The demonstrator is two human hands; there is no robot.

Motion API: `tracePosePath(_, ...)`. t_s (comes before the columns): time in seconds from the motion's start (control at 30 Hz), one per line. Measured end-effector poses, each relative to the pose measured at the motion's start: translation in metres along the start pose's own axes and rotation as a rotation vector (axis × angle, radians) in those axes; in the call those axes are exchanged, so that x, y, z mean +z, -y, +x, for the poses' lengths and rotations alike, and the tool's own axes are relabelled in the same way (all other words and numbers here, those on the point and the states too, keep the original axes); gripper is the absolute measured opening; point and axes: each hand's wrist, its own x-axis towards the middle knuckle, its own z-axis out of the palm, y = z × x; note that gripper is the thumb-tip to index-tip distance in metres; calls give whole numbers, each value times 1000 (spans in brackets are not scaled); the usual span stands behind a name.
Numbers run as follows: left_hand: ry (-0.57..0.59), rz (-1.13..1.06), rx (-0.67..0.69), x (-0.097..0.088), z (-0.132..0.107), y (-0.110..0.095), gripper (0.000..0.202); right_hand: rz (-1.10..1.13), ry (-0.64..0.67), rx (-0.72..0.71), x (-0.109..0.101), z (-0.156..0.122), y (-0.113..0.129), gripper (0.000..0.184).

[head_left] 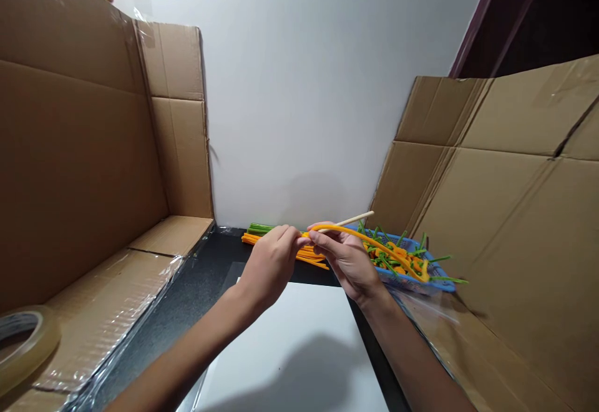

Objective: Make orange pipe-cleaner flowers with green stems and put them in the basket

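Pinching one end of an orange pipe cleaner point(369, 241), my left hand point(271, 263) meets my right hand point(349, 261) (fingers closed on it and a wooden stick point(355, 218)). The cleaner arcs over the blue basket point(412, 282), above the bench point(201, 293).

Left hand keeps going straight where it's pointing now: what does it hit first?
Probably the right hand, whose fingers pinch the orange stem just ahead of the left hand; depth is unclear.
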Motion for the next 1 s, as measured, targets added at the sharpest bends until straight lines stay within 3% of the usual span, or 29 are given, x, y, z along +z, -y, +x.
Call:
tracePosePath(0.2, 48, -412, -317, -2, 0, -11, 41, 22, 49, -66, 3, 0, -5, 25)
tracePosePath(0.43, 196, -938, -651, -7, 3, -21, 49, 52, 182, -163, 2, 2, -12, 19)
tracePosePath(0.57, 271, -1163, -844, -9, 5, -28, 56, 74, 212, -92, 1, 2, -13, 23)
tracePosePath(0.67, 234, -1104, -787, -8, 3, -29, 56, 93, 222, -17, 1, 3, -13, 27)
tracePosePath(0.87, 74, -538, -400, -8, -2, -30, 48, 79, 261, 8, 1, 3, -12, 29)
tracePosePath(1.0, 57, -511, -365, -9, -1, -31, 42, 16, 237, 5, 2, -2, -8, 30)
